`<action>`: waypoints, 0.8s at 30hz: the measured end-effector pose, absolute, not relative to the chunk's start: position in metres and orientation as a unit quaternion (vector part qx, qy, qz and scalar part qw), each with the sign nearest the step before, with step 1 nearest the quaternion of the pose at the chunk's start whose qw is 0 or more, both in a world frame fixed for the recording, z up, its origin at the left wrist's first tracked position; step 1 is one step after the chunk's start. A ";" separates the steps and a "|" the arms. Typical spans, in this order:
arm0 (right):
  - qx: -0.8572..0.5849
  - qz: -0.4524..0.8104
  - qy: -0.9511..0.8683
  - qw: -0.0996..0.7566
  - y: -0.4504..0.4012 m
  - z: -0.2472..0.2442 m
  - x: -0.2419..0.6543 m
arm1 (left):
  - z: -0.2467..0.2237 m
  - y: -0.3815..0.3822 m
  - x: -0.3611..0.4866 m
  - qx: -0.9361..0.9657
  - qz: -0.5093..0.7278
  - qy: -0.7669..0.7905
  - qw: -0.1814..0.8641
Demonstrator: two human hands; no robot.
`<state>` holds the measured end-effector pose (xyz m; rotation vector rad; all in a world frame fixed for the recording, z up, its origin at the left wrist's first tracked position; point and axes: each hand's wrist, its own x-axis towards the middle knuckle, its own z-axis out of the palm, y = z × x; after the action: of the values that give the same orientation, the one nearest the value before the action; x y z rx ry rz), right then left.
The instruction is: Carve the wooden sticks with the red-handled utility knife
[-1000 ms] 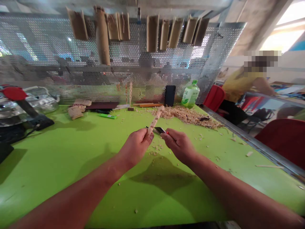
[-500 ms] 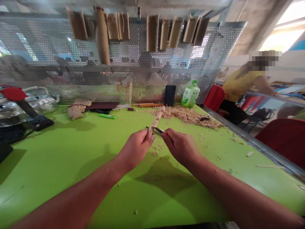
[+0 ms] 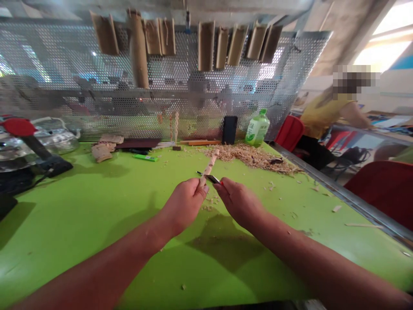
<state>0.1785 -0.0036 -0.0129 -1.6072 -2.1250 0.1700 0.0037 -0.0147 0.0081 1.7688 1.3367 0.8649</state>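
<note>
My left hand (image 3: 184, 202) is closed round the lower end of a pale carved wooden stick (image 3: 211, 162), which tilts up and away to the right and has notches along its length. My right hand (image 3: 240, 198) grips a knife (image 3: 212, 179); its handle is mostly hidden in the fist, with a bit of red showing. The blade lies against the stick just above my left thumb. Small wood chips (image 3: 208, 208) are scattered on the green table (image 3: 145, 267) below the hands.
A heap of wood shavings (image 3: 248, 156) lies at the back right, near a green bottle (image 3: 258, 127) and an upright black phone (image 3: 230, 129). Metal kettles (image 3: 58, 137) stand at left. Behind is a perforated metal screen (image 3: 180, 94). A person in yellow (image 3: 322, 107) sits to the right.
The stick's top has dipped slightly down and to the left. My right hand and the knife have shifted a little left, closer to my left hand.
</note>
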 end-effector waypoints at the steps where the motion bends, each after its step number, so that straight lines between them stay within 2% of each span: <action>1: -0.578 0.091 -0.772 0.246 -0.003 -0.014 0.179 | 0.008 -0.014 0.003 0.695 0.337 0.520 0.364; 6: -0.536 0.203 -0.762 0.301 0.003 -0.020 0.182 | 0.006 -0.013 0.002 0.716 0.333 0.510 0.342; 12: -0.436 0.464 -0.701 0.321 0.009 -0.020 0.187 | 0.006 -0.011 0.000 0.736 0.347 0.485 0.320; 15: -0.403 0.498 -0.692 0.333 0.011 -0.017 0.190 | 0.007 -0.010 -0.001 0.731 0.357 0.474 0.337; 18: -0.412 0.438 -0.692 0.399 0.013 -0.018 0.192 | 0.007 -0.007 -0.002 0.717 0.382 0.462 0.356; 20: -0.433 0.333 -0.718 0.433 0.013 -0.018 0.195 | 0.006 -0.005 -0.002 0.709 0.394 0.451 0.372; 24: -0.444 0.102 -0.791 0.408 0.010 -0.014 0.197 | 0.000 -0.001 -0.001 0.667 0.427 0.425 0.438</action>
<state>0.1973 0.0098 -0.0138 -1.1189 -1.9952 0.2567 -0.0014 -0.0008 -0.0002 1.6585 1.0570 1.0602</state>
